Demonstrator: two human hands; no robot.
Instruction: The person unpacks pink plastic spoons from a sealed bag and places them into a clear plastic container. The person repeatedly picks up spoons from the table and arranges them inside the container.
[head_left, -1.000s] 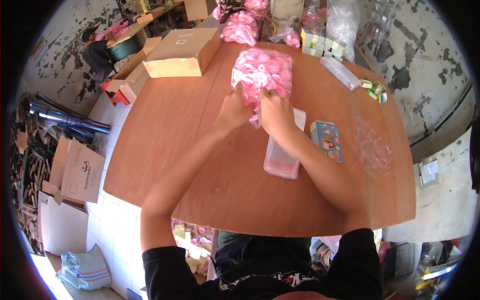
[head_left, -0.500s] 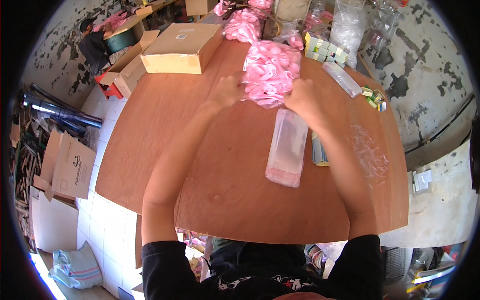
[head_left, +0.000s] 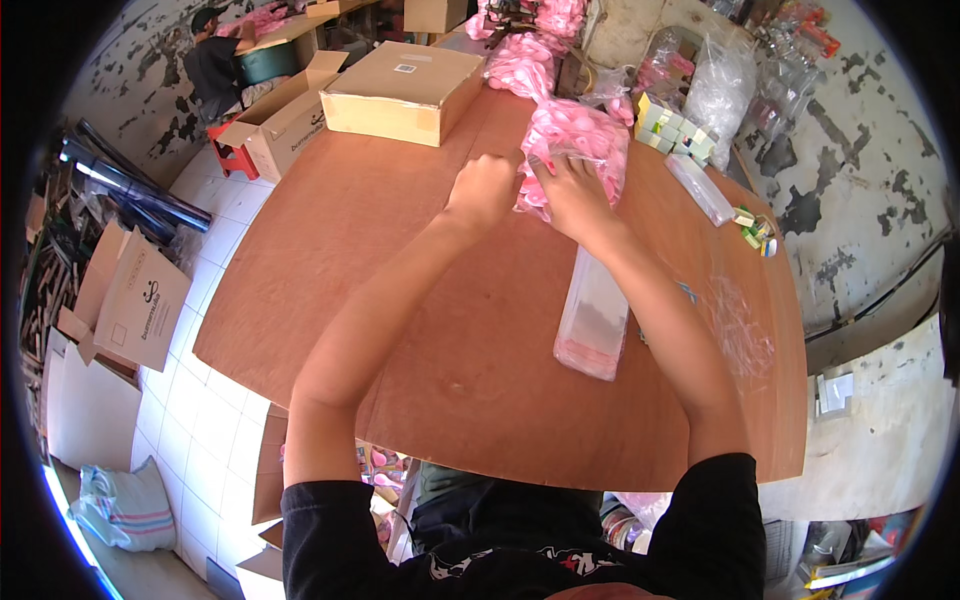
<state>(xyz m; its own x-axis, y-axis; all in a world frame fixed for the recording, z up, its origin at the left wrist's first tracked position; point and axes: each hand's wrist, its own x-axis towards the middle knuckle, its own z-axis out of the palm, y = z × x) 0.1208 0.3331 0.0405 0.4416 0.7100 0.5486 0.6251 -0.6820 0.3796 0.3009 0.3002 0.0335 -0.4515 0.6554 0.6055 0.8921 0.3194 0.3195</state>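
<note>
A clear plastic bag [head_left: 590, 128] full of pink plastic pieces, apparently spoon-shaped, lies at the far middle of the table. At its near left edge my left hand [head_left: 484, 188] is closed, seemingly pinching the plastic; the fingertips are partly hidden. My right hand [head_left: 577, 200] rests over the near part of the bag with its fingers apart, close beside my left hand. Below my right wrist lies a stack of clear flat plastic sleeves [head_left: 592, 320], partly covered by the forearm.
A closed cardboard box [head_left: 402, 95] sits at the table's far left. Small boxes [head_left: 672, 130], a clear long pack [head_left: 700, 188] and green-yellow scraps [head_left: 752, 230] lie along the right. Thin plastic scraps [head_left: 740, 330] are near my right forearm. A person [head_left: 215, 70] sits beyond, far left.
My right hand has left the bag's right edge and moved left across its near side, its fingers spreading. My left hand stays closed at the left edge. The whole view has shifted slightly.
</note>
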